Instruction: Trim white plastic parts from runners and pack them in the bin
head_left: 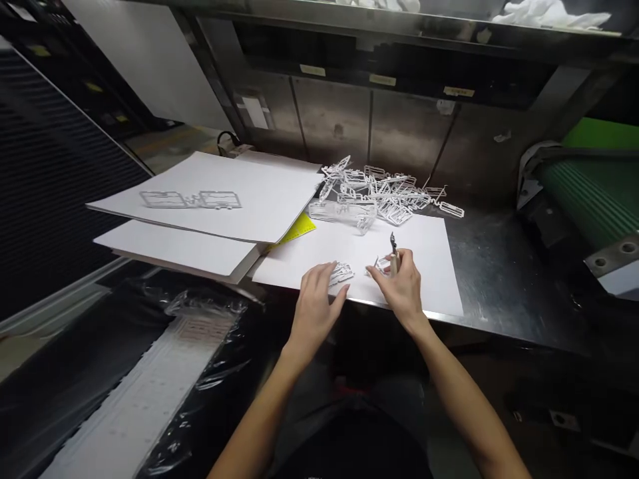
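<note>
- Found the left hand (315, 301) near the front edge of the tabletop (499, 266), released and laid flat, with fingertips resting against a small plastic piece (342, 271). Saw no clenching and no lift.
- Found the right hand (402, 286) just beside it, toward the right edge, grasping a small tool (393, 249) with the dark tip pointing up and away. Cannot tell whether cutter, pick or blade.
- Noted a second plastic piece (380, 265) touching the right fingertips, lying on the same sheet of paper (429, 239).
- Located both pieces on the paper close to the front edge, between the two hands and apart from one another.
- Recorded a pile of plastic frames (384, 189) toward the back edge, partly on the paper and partly on bare tabletop, well apart from both hands.
- Recorded stacked white sheets (259, 199) toward the left edge, carrying two joined frames (190, 199), with a yellow card (298, 229) poking out beneath.
- Noted a green roller (594, 193) beyond the right edge, untouched.
- Judged the step in hand as working the small pieces one at a time with the tool, probably trimming or separating, with the tip raised off both pieces at this moment.
- Judged the next move to call for bringing the tip down onto one piece, pinning that piece firmly with the free fingers, keeping fingertips clear of the tip, and guarding against light pieces skidding on the smooth paper.
</note>
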### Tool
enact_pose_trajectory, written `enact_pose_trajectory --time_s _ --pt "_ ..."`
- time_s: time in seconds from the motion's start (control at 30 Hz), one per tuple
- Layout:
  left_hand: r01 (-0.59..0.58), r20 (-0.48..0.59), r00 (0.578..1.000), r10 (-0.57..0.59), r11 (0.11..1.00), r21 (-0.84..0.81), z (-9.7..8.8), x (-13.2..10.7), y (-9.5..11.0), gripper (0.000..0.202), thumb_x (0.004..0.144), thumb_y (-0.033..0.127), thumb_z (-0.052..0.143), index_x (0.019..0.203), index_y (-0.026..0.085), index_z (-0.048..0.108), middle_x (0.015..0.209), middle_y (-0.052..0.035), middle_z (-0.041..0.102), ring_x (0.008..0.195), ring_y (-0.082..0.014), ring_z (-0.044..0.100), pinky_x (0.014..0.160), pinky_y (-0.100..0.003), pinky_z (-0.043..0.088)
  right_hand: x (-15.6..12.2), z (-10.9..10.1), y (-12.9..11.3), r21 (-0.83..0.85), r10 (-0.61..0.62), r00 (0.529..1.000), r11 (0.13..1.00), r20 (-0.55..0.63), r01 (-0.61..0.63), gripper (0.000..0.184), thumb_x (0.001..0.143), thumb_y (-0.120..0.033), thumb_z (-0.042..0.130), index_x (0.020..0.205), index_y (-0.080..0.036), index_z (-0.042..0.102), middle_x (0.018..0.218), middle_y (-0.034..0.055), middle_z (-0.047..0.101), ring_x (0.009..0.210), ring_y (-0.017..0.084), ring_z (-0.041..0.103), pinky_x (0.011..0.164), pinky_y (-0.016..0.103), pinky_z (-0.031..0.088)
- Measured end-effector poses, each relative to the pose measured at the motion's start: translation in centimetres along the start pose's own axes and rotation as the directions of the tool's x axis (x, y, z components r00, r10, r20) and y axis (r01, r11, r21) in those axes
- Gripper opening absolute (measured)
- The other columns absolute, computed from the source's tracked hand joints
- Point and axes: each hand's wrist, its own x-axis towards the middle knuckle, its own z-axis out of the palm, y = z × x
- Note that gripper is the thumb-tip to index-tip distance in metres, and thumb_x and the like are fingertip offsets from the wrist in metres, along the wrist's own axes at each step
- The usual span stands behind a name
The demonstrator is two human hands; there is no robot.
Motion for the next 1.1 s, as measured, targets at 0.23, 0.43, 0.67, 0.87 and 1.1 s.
enact_pose_trajectory --time_s 0.23,0.43,0.67,0.87,1.1 --pt "-0.072 0.032 0.997 0.076 0.99 -0.121 -0.1 0.3 2.4 0.067 0.103 0.03 0.071 0.162 0.022 0.04 0.15 -0.0157 0.063 0.142 -0.0287 0.06 0.122 -0.048 0.052 0.6 -1.9 -1.1 0.131 -0.022 0.998 0.991 -0.059 0.03 0.036 0.094 -0.053 0.073 0.102 -0.027 0.049 0.094 0.0006 0.072 0.081 0.019 0.072 0.079 0.035 0.059" --pt "0.013 -0.015 1.0 -0.016 0.984 -0.177 3.3 0.8 3.5 0.07 0.105 0.032 0.065 0.165 0.02 0.031 0.154 -0.0198 0.059 0.146 -0.0303 0.058 0.122 -0.05 0.052 2.1 0.2 -0.7 0.128 -0.028 0.997 0.992 0.076 0.018 0.045 0.08 -0.053 0.083 0.099 -0.026 0.053 0.096 0.0034 0.076 0.079 0.023 0.073 0.076 0.04 0.058" --pt "0.02 0.028 1.0 -0.011 0.944 -0.33 3.2 1.3 4.0 0.097 0.095 0.048 0.08 0.168 0.018 0.024 0.17 -0.0249 0.042 0.161 -0.0359 0.042 0.13 -0.055 0.043 0.7 -1.7 -3.2 0.479 0.096 0.995 0.872 0.031 -0.099 0.046 0.083 -0.051 0.084 0.102 -0.027 0.049 0.092 -0.0006 0.066 0.087 0.02 0.073 0.081 0.035 0.061" --pt "0.064 0.081 0.996 -0.024 0.846 -0.529 0.4 1.4 5.4 0.047 0.089 0.035 0.087 0.128 0.019 0.065 0.111 -0.0065 0.079 0.098 -0.0192 0.077 0.093 -0.033 0.063 -0.2 -7.4 -1.8 0.474 0.241 0.958 0.833 0.153 -0.286 0.051 0.08 -0.059 0.089 0.102 -0.025 0.058 0.101 0.0038 0.072 0.079 0.016 0.07 0.07 0.028 0.057" --pt "-0.061 -0.034 0.998 0.053 0.946 -0.318 -2.1 1.7 5.3 0.044 0.091 0.022 0.078 0.134 0.017 0.066 0.119 -0.0087 0.079 0.104 -0.0218 0.074 0.098 -0.038 0.061 -4.2 -12.7 -1.1 -0.152 0.261 0.873 0.964 0.411 -0.217 0.055 0.095 -0.072 0.07 0.125 -0.027 0.081 0.097 0.0055 0.078 0.087 0.024 0.073 0.084 0.037 0.059"
